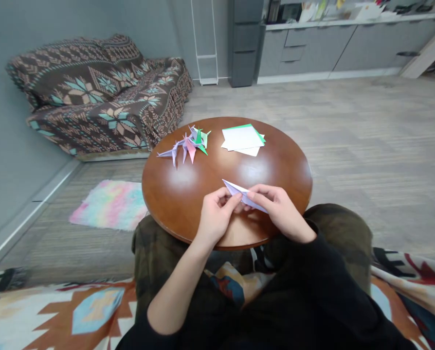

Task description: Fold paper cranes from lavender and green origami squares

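Observation:
Between my two hands, over the near part of a round brown table (203, 194), is a partly folded sheet of lilac origami paper (232, 188), long and narrow with pointed ends and a white inner side. My left hand (217, 210) pinches its left part, thumb on top. From the other side my right hand (272, 200) grips it, thumb and fingers closed on the paper. The fingertips behind the paper are partly hidden. Folded paper cranes (189, 145) in lilac, pink and green sit in a cluster at the table's far left.
A stack of square paper sheets (243, 138), white and green, lies at the table's far side. A patterned sofa (104, 92) stands back left, with a fluffy pastel rug (110, 204) on the floor left of the table. Grey kitchen cabinets (312, 48) line the back.

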`<state>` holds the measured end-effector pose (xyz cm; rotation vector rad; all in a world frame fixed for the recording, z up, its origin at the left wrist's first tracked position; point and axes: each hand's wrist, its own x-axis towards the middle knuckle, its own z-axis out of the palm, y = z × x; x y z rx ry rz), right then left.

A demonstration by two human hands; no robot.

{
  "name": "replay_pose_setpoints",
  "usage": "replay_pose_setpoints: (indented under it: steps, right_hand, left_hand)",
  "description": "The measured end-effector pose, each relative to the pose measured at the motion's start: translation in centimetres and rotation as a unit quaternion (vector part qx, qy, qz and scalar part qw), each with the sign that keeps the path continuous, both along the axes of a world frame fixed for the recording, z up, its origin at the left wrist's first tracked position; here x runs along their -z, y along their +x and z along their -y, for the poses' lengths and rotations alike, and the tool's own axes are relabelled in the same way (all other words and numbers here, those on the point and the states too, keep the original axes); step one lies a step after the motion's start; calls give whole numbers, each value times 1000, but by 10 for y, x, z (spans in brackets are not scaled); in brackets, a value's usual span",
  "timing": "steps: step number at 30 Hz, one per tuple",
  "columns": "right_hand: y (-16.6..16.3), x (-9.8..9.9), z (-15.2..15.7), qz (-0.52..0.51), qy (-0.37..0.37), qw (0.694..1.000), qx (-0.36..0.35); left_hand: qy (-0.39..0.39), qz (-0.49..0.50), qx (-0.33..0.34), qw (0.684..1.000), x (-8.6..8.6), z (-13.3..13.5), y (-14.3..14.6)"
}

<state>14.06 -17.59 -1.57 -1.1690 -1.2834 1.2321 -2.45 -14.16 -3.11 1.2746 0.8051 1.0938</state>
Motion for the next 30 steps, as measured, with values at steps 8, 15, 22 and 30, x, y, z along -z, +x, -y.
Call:
replay_pose_setpoints:
  steps: [8, 15, 22, 30]
  right_hand:
    - [-7, 3, 0, 11, 20, 999, 33]
    - [-8, 1, 1, -7, 16, 1000, 17]
    - [-12, 2, 1, -32, 2, 999, 15]
    - [11, 2, -3, -11, -12, 999, -45]
  left_hand:
    - [11, 1, -23, 1000, 5, 2, 4]
    - [35, -24, -41, 998, -3, 5, 4]
    - [-11, 66, -2, 998, 10, 3, 6]
    - [3, -41, 58, 997, -4, -7, -10]
